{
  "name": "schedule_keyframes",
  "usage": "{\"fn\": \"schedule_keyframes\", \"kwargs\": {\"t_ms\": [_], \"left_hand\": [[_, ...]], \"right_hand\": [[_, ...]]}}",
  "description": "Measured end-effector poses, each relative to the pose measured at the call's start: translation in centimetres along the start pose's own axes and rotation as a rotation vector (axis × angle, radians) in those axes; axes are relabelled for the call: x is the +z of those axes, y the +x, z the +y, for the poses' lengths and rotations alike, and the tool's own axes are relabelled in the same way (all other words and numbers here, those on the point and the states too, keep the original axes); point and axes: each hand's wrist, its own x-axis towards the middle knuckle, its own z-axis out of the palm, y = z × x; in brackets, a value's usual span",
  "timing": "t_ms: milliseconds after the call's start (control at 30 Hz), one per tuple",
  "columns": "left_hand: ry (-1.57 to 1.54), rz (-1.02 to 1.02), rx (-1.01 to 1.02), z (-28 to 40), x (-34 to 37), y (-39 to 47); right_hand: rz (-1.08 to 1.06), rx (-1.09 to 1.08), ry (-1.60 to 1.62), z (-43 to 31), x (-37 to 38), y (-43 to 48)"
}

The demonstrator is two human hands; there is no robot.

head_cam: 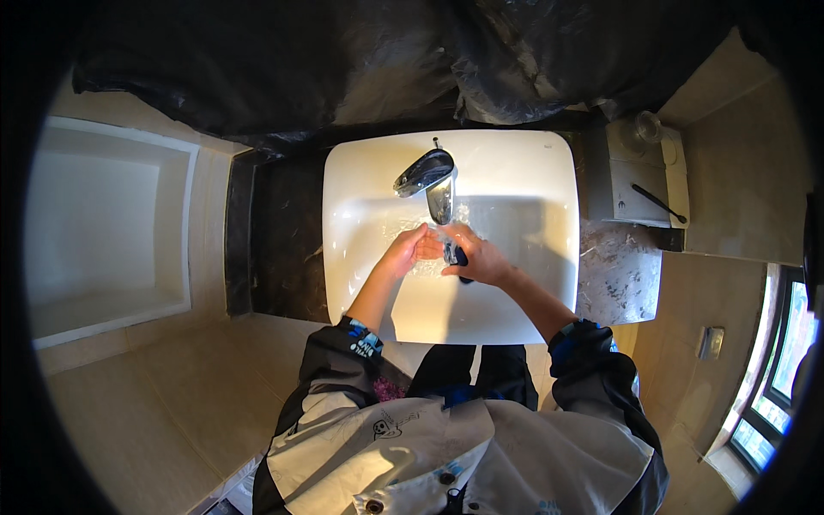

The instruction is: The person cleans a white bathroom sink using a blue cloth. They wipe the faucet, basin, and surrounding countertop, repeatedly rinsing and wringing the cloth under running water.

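A white washbasin (418, 315) lies before me, with a chrome faucet (441, 196) at its back whose lever is turned to the left. Water runs from the spout and splashes in the bowl. My right hand (479, 259), just below and right of the spout, is curled around a small dark blue object with a clear, shiny part (453, 254); its kind cannot be told. Close to the left of it, my left hand (412, 250) is cupped at the stream with the palm turned inward, holding nothing that I can see.
Dark stone counter (286, 238) flanks the basin. At the back right, a box (634, 174) bears a clear glass container (647, 127) and a thin black utensil (660, 204). Black plastic sheeting (399, 58) hangs behind. A white-framed recess (109, 225) is at the left, a window at the far right.
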Motion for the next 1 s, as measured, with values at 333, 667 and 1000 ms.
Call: {"fn": "schedule_keyframes", "kwargs": {"t_ms": [333, 667, 1000], "left_hand": [[0.187, -0.205, 0.172, 1.5, 2.3, -1.7], [0.328, 0.388, 0.307, -0.9, 3.2, 0.8], [-0.471, 0.384, 0.168, -4.9, 6.3, 3.6]], "right_hand": [[-0.066, 0.289, 0.416, -0.1, -0.8, 0.7], [-0.243, 0.846, 1.579, 0.4, 3.5, -0.8], [0.213, 0.725, 1.182, -0.6, 3.4, -0.2]]}}
